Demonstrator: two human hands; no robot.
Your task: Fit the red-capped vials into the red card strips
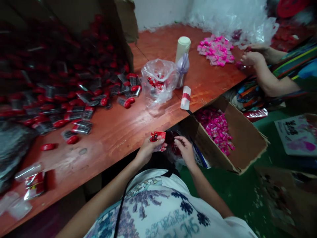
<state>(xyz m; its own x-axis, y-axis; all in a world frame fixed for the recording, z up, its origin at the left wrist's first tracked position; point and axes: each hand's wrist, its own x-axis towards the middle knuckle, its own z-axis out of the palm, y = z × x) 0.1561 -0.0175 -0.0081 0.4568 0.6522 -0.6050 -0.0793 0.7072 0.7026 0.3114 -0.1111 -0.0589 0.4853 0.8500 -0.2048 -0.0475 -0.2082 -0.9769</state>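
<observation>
My left hand (pixel 146 150) is closed on a small red printed packet (pixel 159 136), with the thumb across its face, just off the table's front edge. A short way to the right, my right hand (pixel 184 148) has its fingers bent in toward the thumb; whatever may be between the fingertips is too small to make out. Beneath and behind its fingertips lies a clear plastic bag with dark red contents (pixel 173 145), partly hidden by the hand. On the table ahead stands an open clear bag (pixel 160 94) holding small red packets (pixel 156 83).
Red-capped clear containers (pixel 84 96) spill from a carton at the left. A lidded bottle (pixel 182 48), a purple-topped bottle (pixel 182 71) and a white block with a red band (pixel 185 97) stand ahead. A carton of pink pieces (pixel 244 145) sits right. A co-worker's hands (pixel 254 58) handle something small.
</observation>
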